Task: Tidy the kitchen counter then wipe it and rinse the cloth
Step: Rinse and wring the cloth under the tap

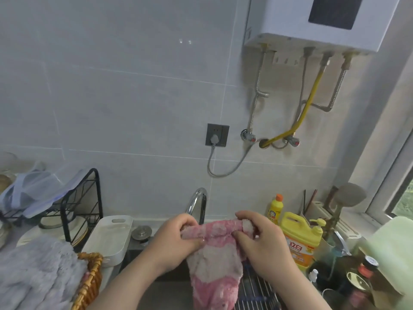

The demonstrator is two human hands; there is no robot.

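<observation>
A pale grey tiled wall (125, 90) is filling the head view, with a white water heater (312, 25) hanging at the upper right and a yellow hose (306, 107) running down from it. A plug is sitting in the dark wall socket (217, 134). A window (400, 191) is showing at the right edge.

Below the wall, a chrome faucet (197, 201) is arching over the sink. In front of it, the person is holding a pink and white cloth (214, 267) up over the sink. The left hand (176, 240) is gripping the cloth's top edge on the left, fingers curled round the fabric. The right hand (263, 242) is pinching the top edge on the right, fingers and thumb closed on a bunched corner. The rest of the cloth is hanging down between the wrists, above a wire rack (257, 289).

On the left, a black dish rack (83, 198) is standing beside a white tray (109, 236), with a wicker basket (89, 280) and a grey fluffy cloth (33, 271) nearer the camera. On the right, a large yellow detergent jug (298, 240) is standing just beside the right hand, with a small yellow bottle (275, 208) behind it.
</observation>
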